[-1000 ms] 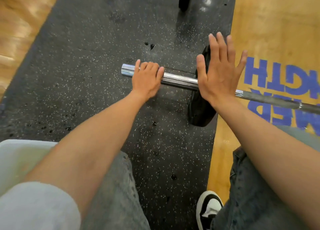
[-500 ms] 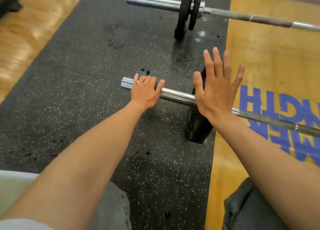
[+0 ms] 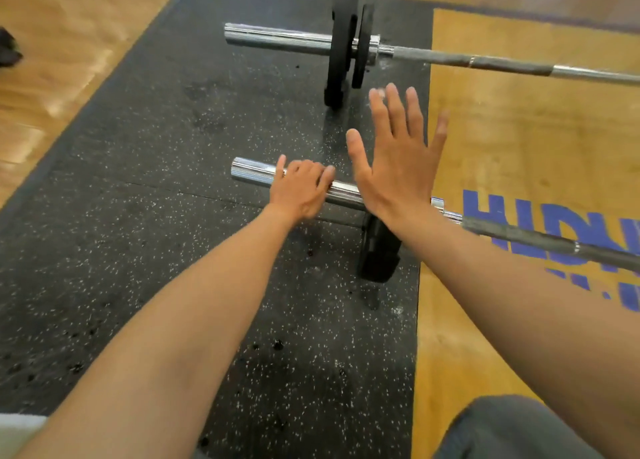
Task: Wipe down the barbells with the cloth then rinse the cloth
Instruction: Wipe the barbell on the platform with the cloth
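The near barbell's chrome sleeve point(image 3: 252, 174) lies on the black mat. My left hand point(image 3: 299, 190) is curled over the sleeve near its middle. My right hand point(image 3: 398, 161) is flat with fingers spread, in front of the top of that bar's black plate point(image 3: 379, 251); whether it touches the plate is hidden. The bar's dark shaft point(image 3: 536, 239) runs off to the right. A second barbell point(image 3: 277, 38) with two black plates point(image 3: 341, 43) lies further away. No cloth is in view.
A speckled rubber mat point(image 3: 138, 199) lies under both sleeves. A wooden platform point(image 3: 519, 140) with blue lettering is on the right. A white container edge point(image 3: 17, 427) shows at bottom left, my grey-trousered knee point(image 3: 512, 431) at bottom right, and a dark object point(image 3: 8, 48) at far left.
The view has tilted up, bringing the far barbell fully into sight. My left hand has slid a little along the sleeve toward the plate. My right hand stays flat by the plate.
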### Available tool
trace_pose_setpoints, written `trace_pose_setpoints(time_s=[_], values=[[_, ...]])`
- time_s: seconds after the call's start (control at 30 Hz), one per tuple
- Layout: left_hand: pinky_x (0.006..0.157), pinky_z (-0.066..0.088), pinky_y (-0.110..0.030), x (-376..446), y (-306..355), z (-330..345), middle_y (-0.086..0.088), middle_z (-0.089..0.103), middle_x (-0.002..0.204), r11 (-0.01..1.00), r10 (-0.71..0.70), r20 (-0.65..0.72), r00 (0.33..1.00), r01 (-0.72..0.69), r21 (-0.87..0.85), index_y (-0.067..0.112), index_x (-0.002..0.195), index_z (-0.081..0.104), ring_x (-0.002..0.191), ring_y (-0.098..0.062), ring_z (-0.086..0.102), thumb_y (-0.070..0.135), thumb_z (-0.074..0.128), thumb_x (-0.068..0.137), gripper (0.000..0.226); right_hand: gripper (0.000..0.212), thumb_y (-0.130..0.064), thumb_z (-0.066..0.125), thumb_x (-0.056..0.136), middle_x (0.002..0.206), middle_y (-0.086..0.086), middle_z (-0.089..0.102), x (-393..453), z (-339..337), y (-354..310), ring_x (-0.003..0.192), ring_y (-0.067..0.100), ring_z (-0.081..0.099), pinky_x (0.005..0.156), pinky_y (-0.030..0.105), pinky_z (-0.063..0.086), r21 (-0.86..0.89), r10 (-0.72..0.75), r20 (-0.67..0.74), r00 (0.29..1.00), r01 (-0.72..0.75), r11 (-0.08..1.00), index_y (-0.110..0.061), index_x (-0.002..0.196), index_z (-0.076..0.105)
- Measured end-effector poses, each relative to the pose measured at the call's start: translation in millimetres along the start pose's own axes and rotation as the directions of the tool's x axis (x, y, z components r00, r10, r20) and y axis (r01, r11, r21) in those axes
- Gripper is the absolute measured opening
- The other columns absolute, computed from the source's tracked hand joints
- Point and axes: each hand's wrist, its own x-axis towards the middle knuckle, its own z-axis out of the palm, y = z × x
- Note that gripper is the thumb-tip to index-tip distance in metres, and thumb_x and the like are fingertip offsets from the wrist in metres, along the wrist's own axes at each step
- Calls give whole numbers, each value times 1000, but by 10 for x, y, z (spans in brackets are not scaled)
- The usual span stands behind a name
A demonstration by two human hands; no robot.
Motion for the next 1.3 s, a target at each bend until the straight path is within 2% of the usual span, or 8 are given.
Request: trace_pose_setpoints(time_s=[0.13, 0.2, 0.43, 0.57, 0.7, 0.9, 1.1, 1.3], values=[[122, 10, -67, 241, -562, -87, -10, 57, 128, 977, -184, 10, 983, 181, 113, 21, 129, 43, 128, -39, 46, 29, 16, 102, 39, 72, -66, 17, 103, 169, 0, 25, -280, 136, 74, 158, 25, 15, 124, 62, 2, -79, -82, 48, 995, 86, 993, -25, 162, 27], [124, 8, -64, 275, -509, -114, -11, 58, 133, 965, -178, -12, 984, 177, 195, 19, 134, 48, 131, -39, 45, 43, 1, 97, 64, 76, -70, 17, 101, 169, 0, 25, -116, 187, 131, 158, 25, 15, 124, 61, 2, -82, -69, 48, 996, 73, 994, -26, 162, 26], [126, 7, -57, 297, 481, 228, -1, 53, 145, 971, 213, -6, 977, -211, 110, 23, 149, 45, 141, -29, 41, 33, 38, 107, 44, 83, -75, 6, 97, 169, -1, 24, 146, 219, 156, 158, 24, 14, 124, 61, 6, -73, -51, 44, 998, 54, 996, -27, 162, 26], [125, 11, -61, 435, -109, 3, -5, 63, 115, 993, -33, -84, 996, 42, 109, 25, 110, 56, 123, -32, 52, 23, 28, 106, 29, 83, -75, 6, 97, 170, -1, 23, 194, 219, 175, 158, 24, 12, 124, 60, 4, -44, -37, 38, 999, 39, 998, -27, 162, 26], [126, 8, -57, 419, -195, -27, -10, 64, 126, 971, -229, -183, 956, 238, 25, 18, 124, 60, 129, -35, 48, 35, 13, 107, 52, 84, -75, 6, 97, 169, -2, 26, 155, 239, 147, 158, 23, 14, 124, 59, 6, -28, -33, 23, 999, 34, 999, -27, 161, 29], [125, 19, -53, 317, 731, 320, -1, 68, 121, 973, 225, -71, 972, -227, -26, 24, 131, 59, 124, -25, 57, 46, 44, 104, 38, 83, -72, 2, 97, 167, -1, 30, 63, 207, 141, 157, 24, 18, 124, 60, 9, -3, -19, 7, 1000, 19, 1000, -27, 161, 31], [126, 10, -54, 270, -259, -62, -11, 66, 114, 976, -176, -160, 971, 193, 98, 16, 119, 58, 123, -36, 54, 17, 20, 106, 41, 79, -70, 5, 100, 168, -2, 29, -185, 190, 99, 157, 23, 18, 125, 58, 7, 10, -60, 2, 998, 60, 998, -27, 161, 29], [125, 18, -51, 53, 615, 292, -1, 68, 119, 985, 130, -80, 988, -120, 120, 24, 125, 59, 118, -28, 58, 44, 38, 104, 36, 72, -64, 10, 102, 169, -2, 26, -460, 155, 9, 157, 22, 17, 124, 60, 8, -5, -92, 1, 996, 92, 996, -28, 162, 27]])
